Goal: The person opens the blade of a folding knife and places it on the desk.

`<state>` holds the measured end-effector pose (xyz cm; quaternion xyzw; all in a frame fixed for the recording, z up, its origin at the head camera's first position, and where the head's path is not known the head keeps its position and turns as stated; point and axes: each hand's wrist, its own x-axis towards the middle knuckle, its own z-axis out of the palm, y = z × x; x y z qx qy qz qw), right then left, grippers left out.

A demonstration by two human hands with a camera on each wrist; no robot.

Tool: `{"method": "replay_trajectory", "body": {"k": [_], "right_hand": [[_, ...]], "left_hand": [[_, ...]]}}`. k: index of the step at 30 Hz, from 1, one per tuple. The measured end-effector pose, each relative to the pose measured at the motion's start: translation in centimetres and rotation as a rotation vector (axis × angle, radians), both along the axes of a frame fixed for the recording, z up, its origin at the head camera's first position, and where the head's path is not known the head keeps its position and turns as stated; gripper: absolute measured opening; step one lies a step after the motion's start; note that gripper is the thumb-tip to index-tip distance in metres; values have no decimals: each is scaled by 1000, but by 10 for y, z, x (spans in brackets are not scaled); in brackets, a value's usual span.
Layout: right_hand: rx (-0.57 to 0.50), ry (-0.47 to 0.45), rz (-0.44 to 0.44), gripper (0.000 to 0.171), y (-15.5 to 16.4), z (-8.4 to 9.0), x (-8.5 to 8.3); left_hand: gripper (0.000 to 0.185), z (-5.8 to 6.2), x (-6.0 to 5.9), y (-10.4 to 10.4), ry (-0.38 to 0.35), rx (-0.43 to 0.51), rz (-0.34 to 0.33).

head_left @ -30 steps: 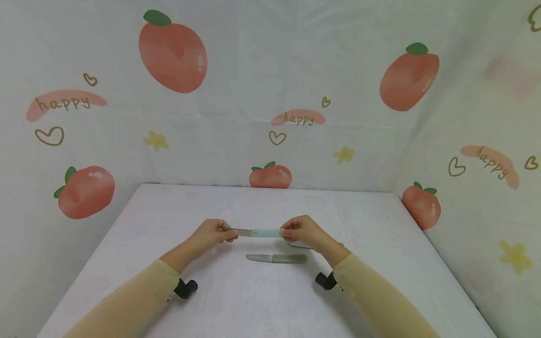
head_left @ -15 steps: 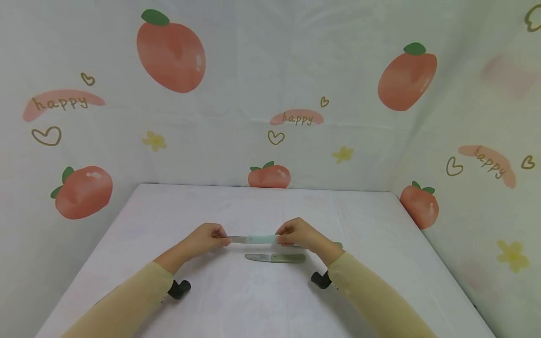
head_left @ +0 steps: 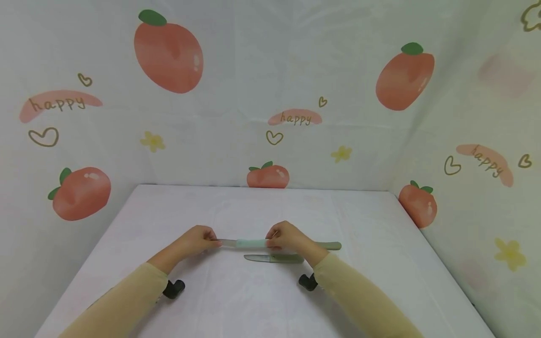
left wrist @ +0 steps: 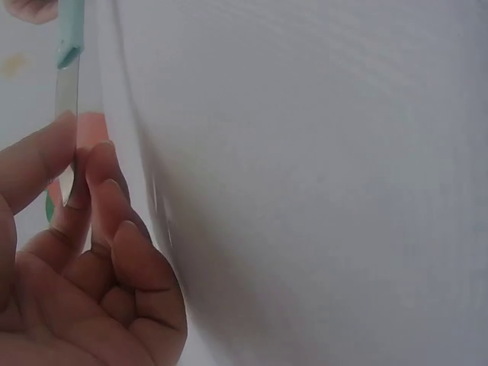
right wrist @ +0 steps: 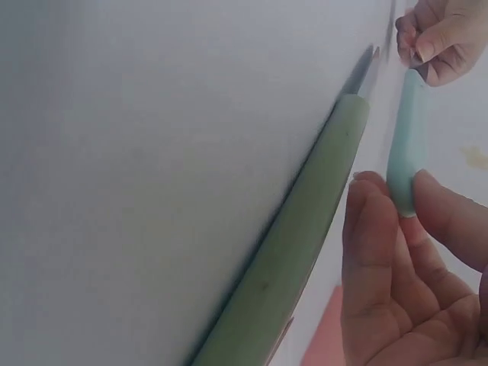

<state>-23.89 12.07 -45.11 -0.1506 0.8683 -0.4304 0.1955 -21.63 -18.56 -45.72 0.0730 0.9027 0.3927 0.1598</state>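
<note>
A paring knife with a pale teal handle (head_left: pixel 250 243) is held level between both hands, blade to the left. My left hand (head_left: pixel 195 241) pinches the blade near its tip; the left wrist view shows thumb and forefinger on the blade (left wrist: pixel 67 90). At the other end, my right hand (head_left: pixel 288 235) pinches the butt of the teal handle (right wrist: pixel 408 145). A green-handled knife (head_left: pixel 284 258) lies just in front of the held one, its blade to the left. Behind the right wrist, another green handle (head_left: pixel 331 245) shows; the rest of it is hidden.
The knives are over a white-covered table (head_left: pixel 228 300). A white printed cloth (head_left: pixel 236 94) rises behind and at both sides. Black wrist cameras hang under the left sleeve (head_left: pixel 127 295) and the right sleeve (head_left: pixel 359 291).
Both hands have moved left and slightly toward the person and down, carrying the teal-handled knife. The green handle behind the right wrist has come into view. The front green-handled knife stays in place.
</note>
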Motion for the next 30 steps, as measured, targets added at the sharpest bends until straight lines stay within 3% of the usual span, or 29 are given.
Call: {"method": "replay_trajectory", "body": {"k": [7,21,30], "right_hand": [[41,8,25,5,-8,-1,2],[112,21,-22,5,-15,2,4],[168,51,-50,6,-18,4,5]], "left_hand": [[20,2,2,-3,17,-56,0],[26,6,4,-3,11,-115,25],[30,2,1,-3,17,-141,44]]}}
